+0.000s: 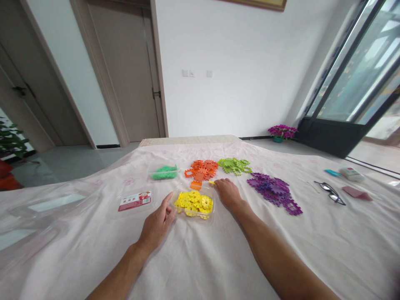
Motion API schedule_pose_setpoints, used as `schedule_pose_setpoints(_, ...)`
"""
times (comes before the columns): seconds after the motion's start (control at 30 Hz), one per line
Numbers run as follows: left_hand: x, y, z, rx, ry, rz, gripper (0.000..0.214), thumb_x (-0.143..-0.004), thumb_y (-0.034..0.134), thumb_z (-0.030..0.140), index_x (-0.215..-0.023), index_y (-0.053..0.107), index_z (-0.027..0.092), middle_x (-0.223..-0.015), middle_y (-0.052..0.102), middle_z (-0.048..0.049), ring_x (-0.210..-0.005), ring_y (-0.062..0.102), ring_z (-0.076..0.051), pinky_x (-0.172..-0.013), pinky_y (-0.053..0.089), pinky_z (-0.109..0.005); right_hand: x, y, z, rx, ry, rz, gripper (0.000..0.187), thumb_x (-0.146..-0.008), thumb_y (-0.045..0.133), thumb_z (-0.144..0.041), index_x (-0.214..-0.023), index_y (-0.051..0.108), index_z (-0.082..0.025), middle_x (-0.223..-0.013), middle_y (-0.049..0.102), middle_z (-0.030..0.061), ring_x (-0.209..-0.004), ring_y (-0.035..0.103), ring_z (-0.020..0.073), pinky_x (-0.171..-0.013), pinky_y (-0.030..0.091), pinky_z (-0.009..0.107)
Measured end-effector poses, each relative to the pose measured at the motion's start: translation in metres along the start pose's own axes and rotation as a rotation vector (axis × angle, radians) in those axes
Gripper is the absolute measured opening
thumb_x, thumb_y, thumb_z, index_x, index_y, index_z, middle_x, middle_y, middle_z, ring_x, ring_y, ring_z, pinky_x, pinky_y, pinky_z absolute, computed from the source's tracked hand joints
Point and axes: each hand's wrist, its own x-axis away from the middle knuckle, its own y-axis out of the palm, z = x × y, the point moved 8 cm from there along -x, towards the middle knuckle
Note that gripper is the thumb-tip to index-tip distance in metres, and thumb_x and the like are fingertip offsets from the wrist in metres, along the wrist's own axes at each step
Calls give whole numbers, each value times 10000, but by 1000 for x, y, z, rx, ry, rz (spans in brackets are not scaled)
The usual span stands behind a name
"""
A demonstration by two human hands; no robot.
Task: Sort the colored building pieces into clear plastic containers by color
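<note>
A clear plastic tray of yellow interlocking pieces sits in the middle of the cloth. My left hand grips its near left edge with thumb and fingers. My right hand rests at the tray's far right corner, fingers closed on a small yellow piece. Just beyond lie piles of orange pieces, light green pieces and purple pieces.
A second clear tray holds green pieces at the left. A clear lid with a red label lies beside my left hand. Glasses, a small white box and a maroon case lie at the right.
</note>
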Motion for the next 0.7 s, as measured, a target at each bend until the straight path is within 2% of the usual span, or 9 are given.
schedule_pose_setpoints(0.17, 0, 1, 0, -2, 5, 3, 601, -991, 367, 470, -1541, 308, 234, -1011, 717, -15, -820, 680, -173, -775, 465, -279, -2, 0, 20, -85, 97, 95, 280, -1021, 408, -216, -1008, 688, -210, -1018, 734, 109, -940, 646, 217, -781, 418, 284)
schedule_pose_setpoints(0.37, 1, 0, 1, 1, 5, 4, 605, -988, 376, 465, -1543, 304, 236, -996, 720, -10, -811, 684, -171, -766, 466, -274, -2, -1, 39, -229, 177, 215, 320, -1032, 373, -260, -1007, 688, -212, -991, 745, 81, -913, 666, 201, -794, 426, 270)
schedule_pose_setpoints(0.6, 1, 0, 2, -1, 2, -11, 605, -990, 364, 458, -1543, 297, 219, -994, 711, -14, -803, 675, -172, -754, 458, -276, 3, -16, 30, -311, 134, 386, 345, -1038, 352, -309, -1069, 681, -210, -1101, 729, 84, -1030, 653, 212, -888, 448, 288)
schedule_pose_setpoints(0.7, 0, 0, 2, -7, 10, -4, 601, -990, 364, 459, -1542, 296, 230, -998, 712, -14, -804, 675, -173, -749, 453, -273, 7, -25, 22, -324, 93, 440, 355, -1041, 346, -328, -1065, 680, -210, -1085, 725, 86, -1021, 653, 212, -891, 459, 289)
